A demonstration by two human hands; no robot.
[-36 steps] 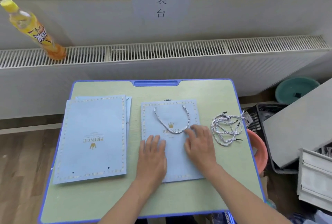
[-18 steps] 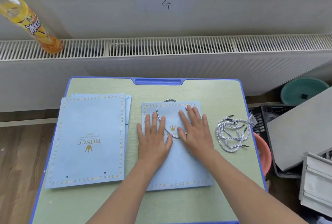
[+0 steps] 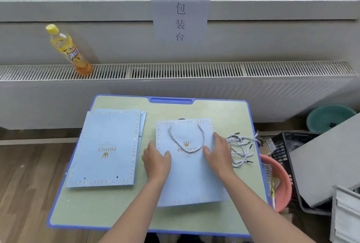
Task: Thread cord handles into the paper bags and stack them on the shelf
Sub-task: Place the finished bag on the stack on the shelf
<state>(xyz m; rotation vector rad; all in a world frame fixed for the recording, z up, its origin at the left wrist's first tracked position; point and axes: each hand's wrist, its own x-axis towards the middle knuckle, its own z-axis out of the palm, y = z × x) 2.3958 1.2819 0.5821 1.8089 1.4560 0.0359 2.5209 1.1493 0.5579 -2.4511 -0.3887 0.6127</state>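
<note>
A light blue paper bag (image 3: 191, 180) lies flat on the green table (image 3: 97, 207), with a white-grey cord handle (image 3: 201, 137) looped across its upper face. My left hand (image 3: 156, 161) holds the bag's left edge, thumb on top. My right hand (image 3: 219, 155) holds the right edge the same way, thumb on the bag's face. Whether the fingers reach under the edges is hidden. A bundle of loose cords (image 3: 241, 149) lies just right of my right hand. A stack of flat blue bags (image 3: 109, 145) without handles lies on the left of the table.
A radiator ledge (image 3: 194, 71) runs behind the table and carries a yellow drink bottle (image 3: 70, 49). A paper sign (image 3: 180, 18) hangs above it. To the right of the table are a pink basin (image 3: 282, 180), a black crate (image 3: 292, 141) and a teal basin (image 3: 329, 118).
Both hands have slid apart from the middle of the bag's face to its left and right edges. The cord handle, earlier partly under my fingers, now lies uncovered.
</note>
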